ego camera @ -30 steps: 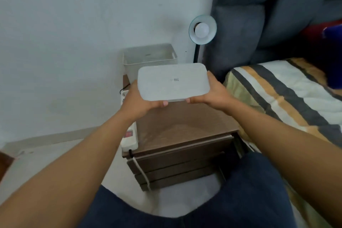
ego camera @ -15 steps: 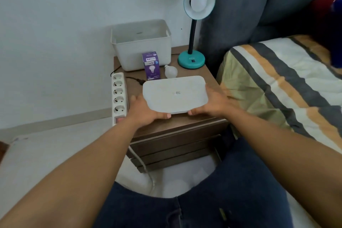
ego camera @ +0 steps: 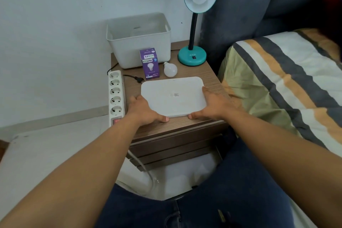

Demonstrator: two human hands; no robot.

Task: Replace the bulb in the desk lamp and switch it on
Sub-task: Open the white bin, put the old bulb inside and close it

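Both hands (ego camera: 142,111), lid (ego camera: 173,96) now on nightstand (ego camera: 212,79)

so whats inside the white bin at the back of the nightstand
The white bin is open-topped and its visible inner walls look bare, with only a faint mark on the far wall. Its near wall hides the floor, so small contents cannot be ruled out. Its lid is in both hands.
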